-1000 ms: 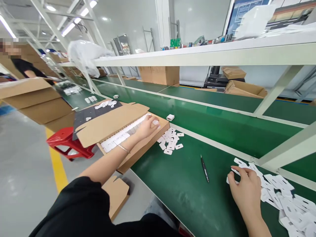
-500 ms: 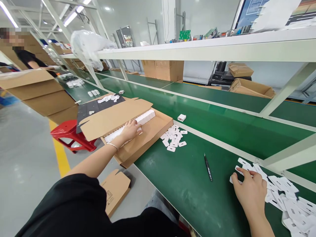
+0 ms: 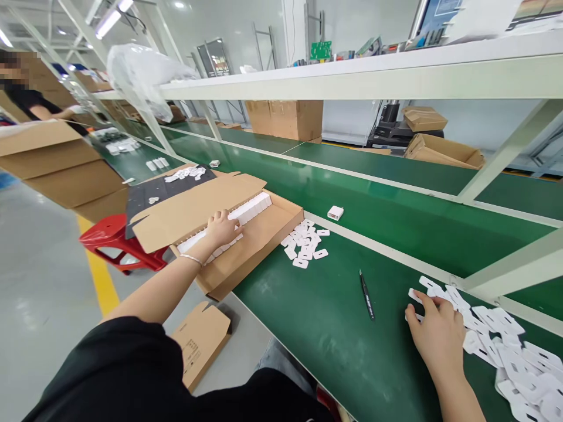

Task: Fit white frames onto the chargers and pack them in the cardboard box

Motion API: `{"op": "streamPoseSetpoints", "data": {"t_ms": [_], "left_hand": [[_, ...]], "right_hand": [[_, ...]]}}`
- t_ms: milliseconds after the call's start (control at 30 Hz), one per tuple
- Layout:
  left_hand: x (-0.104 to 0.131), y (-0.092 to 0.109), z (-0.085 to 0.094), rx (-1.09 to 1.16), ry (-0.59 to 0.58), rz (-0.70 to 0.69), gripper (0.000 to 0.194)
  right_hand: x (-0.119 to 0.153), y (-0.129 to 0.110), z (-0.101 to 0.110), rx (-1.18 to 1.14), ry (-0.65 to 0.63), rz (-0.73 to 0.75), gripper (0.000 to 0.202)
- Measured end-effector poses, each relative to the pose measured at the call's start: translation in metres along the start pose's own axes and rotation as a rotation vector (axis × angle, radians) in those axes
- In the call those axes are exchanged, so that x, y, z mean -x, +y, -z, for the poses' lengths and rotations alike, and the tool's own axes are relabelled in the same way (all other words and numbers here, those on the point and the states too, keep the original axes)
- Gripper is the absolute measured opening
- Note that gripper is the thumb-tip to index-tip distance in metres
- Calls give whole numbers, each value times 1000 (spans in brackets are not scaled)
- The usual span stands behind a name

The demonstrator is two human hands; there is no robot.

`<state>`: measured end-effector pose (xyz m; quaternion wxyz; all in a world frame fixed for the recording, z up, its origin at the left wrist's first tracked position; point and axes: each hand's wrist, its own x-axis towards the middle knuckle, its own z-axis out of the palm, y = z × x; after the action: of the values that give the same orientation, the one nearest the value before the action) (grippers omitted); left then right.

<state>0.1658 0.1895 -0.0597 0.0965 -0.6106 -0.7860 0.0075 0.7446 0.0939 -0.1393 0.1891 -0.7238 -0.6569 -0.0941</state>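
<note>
An open cardboard box lies across the bench's left edge, with a row of white pieces along its far side. My left hand is over that row, fingers curled down on it; what they hold, if anything, is hidden. At the right, my right hand rests at the edge of a heap of flat white plates, its thumb and fingers apart near a few plates. Between the hands lie a smaller pile of white plates, black tweezers and a small white block.
A white shelf on slanted posts runs above the green bench. A red stool and a folded carton are at the lower left. Another person's arm shows at the far left.
The view has shifted slightly. My left hand has moved a little up and back along the row. The small white block sits farther right, away from the small pile.
</note>
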Motion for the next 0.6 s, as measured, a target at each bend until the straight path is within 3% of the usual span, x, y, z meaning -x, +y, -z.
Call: {"op": "streamPoseSetpoints", "data": {"t_ms": [133,300,400,467,600], "left_hand": [[-18,48,22,65,103,-59,40],[-37,152,38,178,125,-322,40],[-41,222,31,218,50,-502,43],[-43,264,21,226,-30,-591,56],[-57,325,5,241,-211,-659,84]], "right_hand": [[-3,-4,0,-116,-8,74,47],[-3,-3,-6,-62,72,64,45],[-3,3,-9,-49,65,30,44],[-4,7,-10,-70,46,20,42],[-5,11,-10,-97,55,6,35]]}}
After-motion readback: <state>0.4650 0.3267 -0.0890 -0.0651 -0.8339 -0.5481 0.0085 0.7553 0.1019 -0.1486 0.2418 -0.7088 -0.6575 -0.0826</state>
